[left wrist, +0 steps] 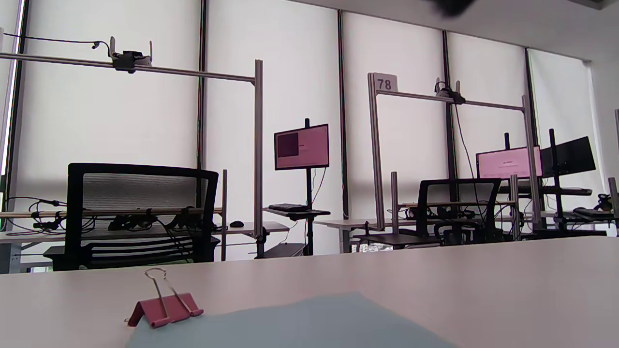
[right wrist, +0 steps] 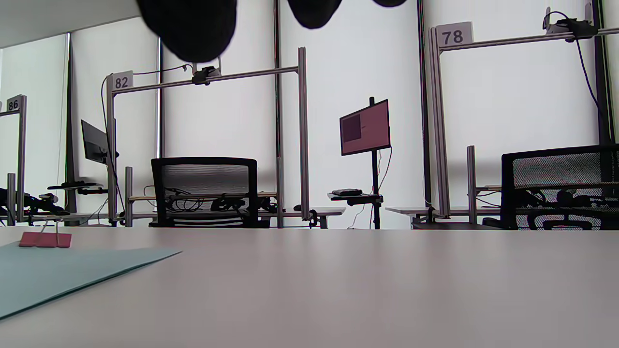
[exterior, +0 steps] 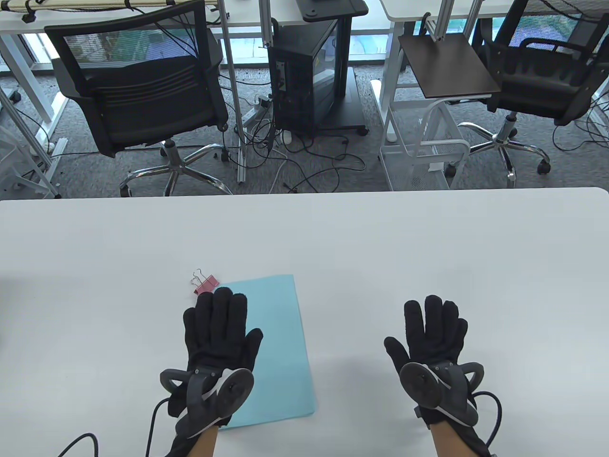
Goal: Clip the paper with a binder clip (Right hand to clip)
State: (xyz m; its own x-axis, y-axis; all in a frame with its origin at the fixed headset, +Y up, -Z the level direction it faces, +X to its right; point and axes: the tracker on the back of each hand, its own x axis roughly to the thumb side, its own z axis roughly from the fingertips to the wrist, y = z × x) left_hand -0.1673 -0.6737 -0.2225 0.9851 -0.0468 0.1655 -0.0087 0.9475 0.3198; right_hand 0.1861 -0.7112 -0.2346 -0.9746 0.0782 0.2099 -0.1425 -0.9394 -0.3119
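Note:
A light blue paper [exterior: 273, 342] lies flat on the white table [exterior: 380, 238], left of centre. A pink binder clip [exterior: 205, 283] with wire handles sits at the paper's far left corner; whether it grips the paper I cannot tell. It also shows in the left wrist view [left wrist: 164, 307] and far left in the right wrist view [right wrist: 45, 239]. My left hand [exterior: 216, 333] lies flat and open, fingers spread, over the paper's left edge, fingertips just short of the clip. My right hand [exterior: 430, 340] lies flat and open on the bare table, well right of the paper, holding nothing.
The table's far edge [exterior: 304, 193] runs across the middle of the table view. Beyond it stand office chairs [exterior: 142, 95], a computer tower [exterior: 304, 81], a wire cart and floor cables. A glove cable [exterior: 495, 419] trails from my right wrist.

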